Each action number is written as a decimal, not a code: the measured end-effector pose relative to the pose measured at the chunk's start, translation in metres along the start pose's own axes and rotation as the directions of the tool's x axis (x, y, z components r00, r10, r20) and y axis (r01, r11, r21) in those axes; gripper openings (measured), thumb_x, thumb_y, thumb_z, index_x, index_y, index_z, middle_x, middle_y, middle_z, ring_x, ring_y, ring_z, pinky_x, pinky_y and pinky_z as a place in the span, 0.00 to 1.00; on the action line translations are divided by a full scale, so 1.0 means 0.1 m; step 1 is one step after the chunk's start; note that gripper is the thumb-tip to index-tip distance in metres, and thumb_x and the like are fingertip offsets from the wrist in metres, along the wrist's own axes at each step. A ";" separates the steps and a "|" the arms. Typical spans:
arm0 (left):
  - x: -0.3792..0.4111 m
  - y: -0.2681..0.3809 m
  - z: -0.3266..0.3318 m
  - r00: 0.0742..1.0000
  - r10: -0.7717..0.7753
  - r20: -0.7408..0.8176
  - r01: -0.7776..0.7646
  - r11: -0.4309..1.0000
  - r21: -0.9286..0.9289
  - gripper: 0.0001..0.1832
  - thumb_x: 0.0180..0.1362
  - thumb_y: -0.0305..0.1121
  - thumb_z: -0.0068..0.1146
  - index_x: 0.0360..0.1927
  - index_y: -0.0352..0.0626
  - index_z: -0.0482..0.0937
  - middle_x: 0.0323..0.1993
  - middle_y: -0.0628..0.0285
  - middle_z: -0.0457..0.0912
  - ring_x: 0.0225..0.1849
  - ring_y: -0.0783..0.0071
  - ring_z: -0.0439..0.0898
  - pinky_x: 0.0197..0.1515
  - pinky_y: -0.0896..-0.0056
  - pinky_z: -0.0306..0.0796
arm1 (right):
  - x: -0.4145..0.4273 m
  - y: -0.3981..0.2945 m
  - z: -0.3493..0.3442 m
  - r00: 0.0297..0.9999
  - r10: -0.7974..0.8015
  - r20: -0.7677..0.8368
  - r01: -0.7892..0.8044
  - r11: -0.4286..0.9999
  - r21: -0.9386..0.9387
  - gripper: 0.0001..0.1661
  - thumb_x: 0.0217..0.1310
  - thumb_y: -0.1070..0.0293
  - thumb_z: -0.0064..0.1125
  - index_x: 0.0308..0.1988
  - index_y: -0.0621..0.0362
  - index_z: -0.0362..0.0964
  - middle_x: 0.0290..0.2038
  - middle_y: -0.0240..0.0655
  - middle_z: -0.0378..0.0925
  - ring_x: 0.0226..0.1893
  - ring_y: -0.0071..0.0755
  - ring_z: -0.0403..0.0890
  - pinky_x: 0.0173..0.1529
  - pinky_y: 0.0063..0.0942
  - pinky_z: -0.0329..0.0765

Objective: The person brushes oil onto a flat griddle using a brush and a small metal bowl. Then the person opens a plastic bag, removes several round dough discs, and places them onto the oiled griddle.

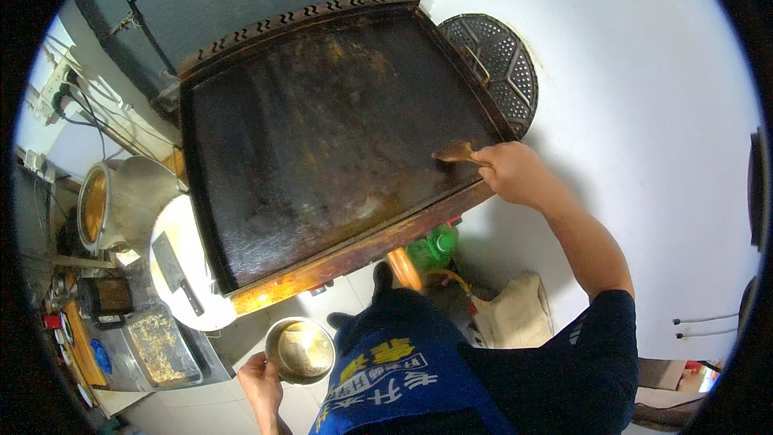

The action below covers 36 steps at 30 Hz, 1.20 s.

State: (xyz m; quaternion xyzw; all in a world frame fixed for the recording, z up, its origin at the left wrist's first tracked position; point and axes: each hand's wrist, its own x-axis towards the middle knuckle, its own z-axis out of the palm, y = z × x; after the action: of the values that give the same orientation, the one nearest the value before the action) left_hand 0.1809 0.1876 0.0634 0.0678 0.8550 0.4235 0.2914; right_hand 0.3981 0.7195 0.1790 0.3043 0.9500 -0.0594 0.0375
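Observation:
A large dark flat griddle (pixel 338 127) lies before me, its surface stained and shiny at the lower left. My right hand (pixel 513 172) grips the handle of a flat brush (pixel 454 153), whose head is at the griddle's surface near the right front corner. My left hand (pixel 263 377) holds a round metal bowl (pixel 300 351) by its rim, below the griddle's front edge. Inside the bowl is something pale and shiny; whether it is liquid cannot be told.
A cleaver (pixel 175 269) rests on a round white board (pixel 202 308) at the left. Beyond are a large metal pot (pixel 109 211) and a metal tray (pixel 163 347) with food bits. A perforated round plate (pixel 525 81) leans at the white wall. A green bottle (pixel 445 244) stands below the griddle.

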 end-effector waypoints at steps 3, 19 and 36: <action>0.01 -0.02 0.01 0.999 -0.006 -0.051 0.007 1.000 0.010 0.09 0.60 0.24 0.59 0.36 0.23 0.84 0.23 0.60 0.83 0.23 0.78 0.78 0.25 0.72 0.71 | 0.47 -0.07 0.08 0.999 0.038 -0.029 -0.039 0.999 -0.019 0.16 0.62 0.66 0.59 0.48 0.59 0.84 0.40 0.52 0.85 0.41 0.60 0.85 0.50 0.52 0.81; -0.86 0.04 0.28 0.941 -0.212 -0.263 0.276 0.931 0.239 0.13 0.67 0.34 0.57 0.41 0.31 0.85 0.29 0.47 0.87 0.30 0.63 0.83 0.36 0.59 0.76 | 3.65 0.01 -0.05 0.980 -0.009 -0.199 -0.016 0.992 -0.125 0.15 0.63 0.69 0.56 0.45 0.65 0.82 0.49 0.57 0.85 0.52 0.61 0.85 0.56 0.51 0.83; -0.21 0.03 0.25 0.995 -0.083 -0.052 0.083 0.996 0.013 0.10 0.62 0.24 0.57 0.39 0.23 0.84 0.25 0.57 0.86 0.26 0.77 0.81 0.30 0.70 0.76 | 0.81 0.29 -0.15 0.998 -0.060 -0.002 0.059 0.992 -0.112 0.13 0.60 0.70 0.61 0.44 0.59 0.86 0.40 0.51 0.86 0.45 0.58 0.86 0.53 0.48 0.82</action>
State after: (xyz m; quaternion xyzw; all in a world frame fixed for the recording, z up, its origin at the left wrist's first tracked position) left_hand 0.2115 0.1992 0.0632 0.0235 0.8675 0.4062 0.2862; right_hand 0.3488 0.7917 0.1823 0.2734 0.9606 -0.0066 0.0503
